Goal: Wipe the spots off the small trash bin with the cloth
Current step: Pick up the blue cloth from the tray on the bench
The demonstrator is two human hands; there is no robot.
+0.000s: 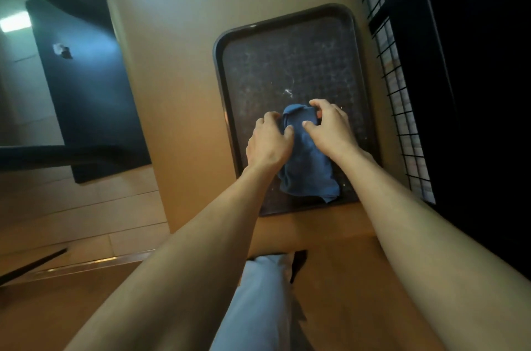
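So both hands are down on a blue cloth (307, 161) that's lying on a dark textured tray (290, 63), and the tray sits on a light wooden table (184, 86). No small trash bin that I can make out anywhere in this view, just the tray and cloth.

Edges first: the tray's near rim is just back from the table's near edge, and its right rim runs close along the table's right side, where a black wire grid panel (396, 98) stands right beside it. So not much room on the right. To the left of the tray there's a wide strip of bare tabletop before the table's left edge drops off to the tiled floor (86, 207). Beyond the cloth, the far half of the tray is open surface with some whitish specks and a smear (288, 92) just past the fingertips.

Fingers: the left hand (270, 141) sits on the cloth's left edge, fingers curled and bunching the fabric, thumb tucked in against it. The right hand (330, 126) is on the cloth's far right part, fingers arched and a bit spread, tips pressing down, index and thumb seem to be nipping at a fold at the top. The near end of the cloth trails back between both wrists toward the tray's near rim, loose and rumpled.

A leg in light trousers (258, 302) shows at the bottom.
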